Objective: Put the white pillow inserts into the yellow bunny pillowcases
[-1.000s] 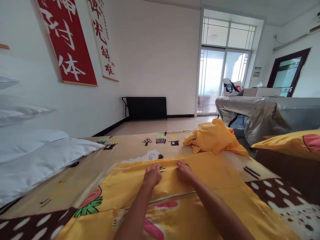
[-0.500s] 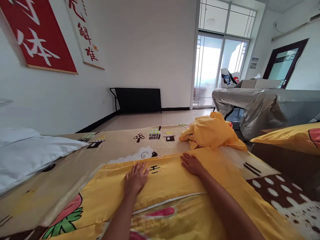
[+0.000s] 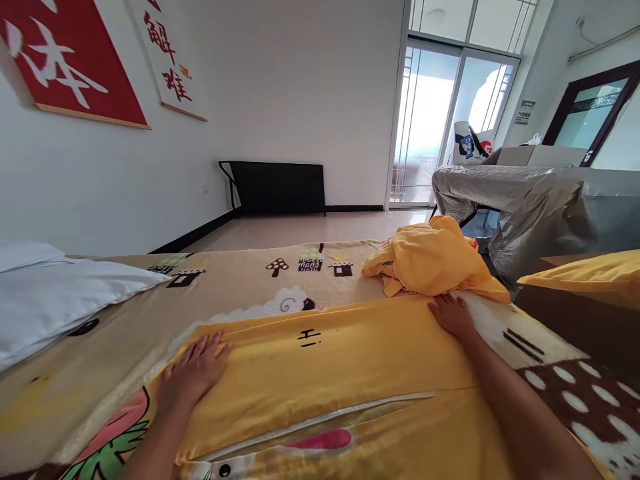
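A yellow printed fabric cover [image 3: 330,360] lies spread over the bed, with a strawberry print at its left and an open slit edged in white along its near part. My left hand [image 3: 196,368] rests flat on its left side, fingers spread. Out at the right end of the folded strip, my right hand [image 3: 453,315] presses on the cloth, palm down with the fingers apart. Just beyond it sits a crumpled heap of yellow cloth [image 3: 430,257]. Neither hand grips anything.
Under the cover is a beige patterned blanket [image 3: 235,277]. A white pillow [image 3: 100,283] lies at the left, and a yellow cushion [image 3: 595,277] at the right. Behind stand a plastic-covered table [image 3: 530,183] with boxes and a black folded frame [image 3: 280,189] against the wall.
My hands have slid apart across the yellow cover, the left one leftward and the right one rightward. The folded strip looks flatter, and the view has tilted down slightly.
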Motion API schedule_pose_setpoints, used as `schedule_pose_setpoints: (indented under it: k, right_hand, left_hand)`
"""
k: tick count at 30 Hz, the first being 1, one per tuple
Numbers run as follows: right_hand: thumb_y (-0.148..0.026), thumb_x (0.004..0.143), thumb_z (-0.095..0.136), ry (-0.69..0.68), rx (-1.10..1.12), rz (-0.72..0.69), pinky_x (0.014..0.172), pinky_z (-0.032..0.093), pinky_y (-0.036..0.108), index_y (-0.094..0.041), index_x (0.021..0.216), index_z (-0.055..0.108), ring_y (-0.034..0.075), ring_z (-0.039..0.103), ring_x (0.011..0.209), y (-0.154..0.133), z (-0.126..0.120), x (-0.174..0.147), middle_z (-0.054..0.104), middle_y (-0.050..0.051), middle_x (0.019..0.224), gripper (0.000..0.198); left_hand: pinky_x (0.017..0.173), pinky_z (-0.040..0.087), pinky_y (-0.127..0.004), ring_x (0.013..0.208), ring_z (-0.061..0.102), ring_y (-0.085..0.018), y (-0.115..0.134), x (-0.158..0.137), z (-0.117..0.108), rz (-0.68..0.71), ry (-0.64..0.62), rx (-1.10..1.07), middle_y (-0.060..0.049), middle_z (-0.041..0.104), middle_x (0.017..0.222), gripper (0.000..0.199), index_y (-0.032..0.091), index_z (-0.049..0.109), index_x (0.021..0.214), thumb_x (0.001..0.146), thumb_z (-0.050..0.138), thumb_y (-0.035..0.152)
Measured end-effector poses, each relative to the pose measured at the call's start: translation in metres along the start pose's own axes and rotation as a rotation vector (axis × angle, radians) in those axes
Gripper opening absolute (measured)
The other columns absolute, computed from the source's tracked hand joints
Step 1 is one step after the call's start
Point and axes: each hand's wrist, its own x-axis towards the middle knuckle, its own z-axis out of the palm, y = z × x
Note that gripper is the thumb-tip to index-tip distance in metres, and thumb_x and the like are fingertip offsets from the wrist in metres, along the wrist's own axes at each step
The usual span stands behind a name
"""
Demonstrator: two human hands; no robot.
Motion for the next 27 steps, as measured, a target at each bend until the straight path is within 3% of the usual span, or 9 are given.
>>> schedule_pose_setpoints:
  k: [5, 9, 14, 17, 20, 23, 27]
  right_hand:
    - [-0.047, 0.093, 0.018, 0.015, -0.044, 0.052, 0.107, 0.015, 0.049, -0.015, 0.136, 0.04, 0.026, 0.024, 0.137, 0.003, 0.009, 0.008, 0.039, 0.013, 0.144, 0.058]
    - [-0.045, 0.093, 0.019, 0.019, -0.061, 0.088, 0.107, 0.017, 0.049, -0.011, 0.134, 0.041, 0.025, 0.023, 0.137, -0.004, 0.004, 0.001, 0.038, 0.014, 0.144, 0.058]
    - [-0.028, 0.091, 0.025, 0.028, -0.068, 0.129, 0.102, 0.024, 0.052, -0.004, 0.136, 0.037, 0.03, 0.028, 0.135, -0.012, -0.025, -0.033, 0.033, 0.021, 0.146, 0.053]
    - [-0.015, 0.085, 0.029, 0.013, -0.061, 0.112, 0.094, 0.03, 0.054, 0.002, 0.127, 0.047, 0.037, 0.041, 0.124, -0.026, -0.053, -0.053, 0.043, 0.032, 0.133, 0.048]
    - [-0.007, 0.079, 0.035, -0.018, -0.009, -0.006, 0.093, 0.033, 0.048, -0.001, 0.114, 0.058, 0.036, 0.051, 0.115, -0.076, -0.075, -0.065, 0.054, 0.032, 0.119, 0.042]
    - [-0.007, 0.079, 0.038, -0.044, 0.106, -0.2, 0.095, 0.034, 0.036, -0.01, 0.114, 0.058, 0.026, 0.053, 0.114, -0.167, -0.081, -0.076, 0.058, 0.019, 0.121, 0.041]
    - [-0.021, 0.089, 0.033, -0.098, 0.264, -0.346, 0.091, 0.039, 0.031, -0.018, 0.116, 0.055, 0.019, 0.057, 0.108, -0.282, -0.064, -0.105, 0.063, 0.009, 0.118, 0.035]
  left_hand:
    - [0.108, 0.022, -0.054, 0.139, 0.023, -0.025, -0.007, 0.007, 0.005, 0.018, 0.041, -0.049, -0.008, 0.023, 0.153, 0.065, 0.019, 0.028, 0.144, 0.087, 0.022, 0.05]
    - [0.107, 0.024, -0.056, 0.137, 0.027, -0.027, -0.006, 0.002, 0.005, 0.054, 0.151, -0.1, -0.012, 0.03, 0.15, 0.063, 0.015, 0.034, 0.141, 0.089, 0.02, 0.046]
    - [0.105, 0.034, -0.043, 0.129, 0.041, -0.027, -0.008, -0.014, -0.011, 0.108, 0.306, -0.17, -0.016, 0.034, 0.147, 0.061, 0.003, 0.041, 0.133, 0.088, 0.016, 0.037]
    - [0.108, 0.031, -0.039, 0.132, 0.038, -0.024, 0.009, -0.029, -0.025, 0.245, 0.332, -0.171, -0.016, 0.037, 0.145, 0.056, 0.002, 0.049, 0.126, 0.086, 0.021, 0.03]
    - [0.108, 0.031, -0.036, 0.13, 0.041, -0.02, 0.055, -0.051, -0.031, 0.472, 0.243, -0.151, -0.008, 0.05, 0.137, 0.049, 0.014, 0.058, 0.12, 0.083, 0.03, 0.027]
    - [0.106, 0.033, -0.032, 0.128, 0.044, -0.017, 0.108, -0.08, -0.019, 0.65, 0.129, -0.125, -0.004, 0.051, 0.137, 0.048, 0.019, 0.057, 0.123, 0.081, 0.035, 0.021]
    - [0.108, 0.031, -0.037, 0.131, 0.04, -0.021, 0.141, -0.112, 0.009, 0.679, 0.059, -0.096, -0.011, 0.044, 0.141, 0.051, 0.013, 0.049, 0.132, 0.083, 0.034, 0.018]
